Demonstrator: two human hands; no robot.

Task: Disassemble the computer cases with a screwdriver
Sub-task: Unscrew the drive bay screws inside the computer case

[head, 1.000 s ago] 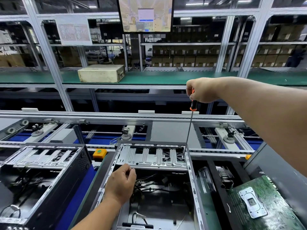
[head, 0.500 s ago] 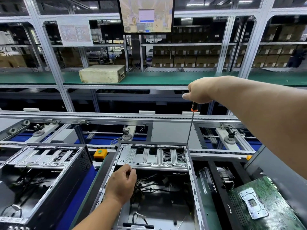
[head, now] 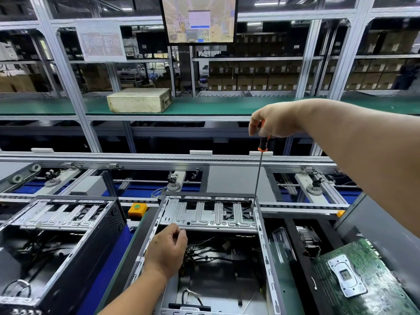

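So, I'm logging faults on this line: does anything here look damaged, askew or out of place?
Nothing stands out. The right hand holds the screwdriver upright on the middle case's drive bracket, the left hand steadies it.

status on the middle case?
Right hand grips screwdriver, tip at drive bracket's far-right corner. Left hand rests at bracket's near edge. Nothing blocking the shaft.

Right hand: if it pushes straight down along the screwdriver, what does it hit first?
Probably nothing new: the screwdriver in the right hand already appears tipped on the drive bracket at its right corner; contact depth is unclear.
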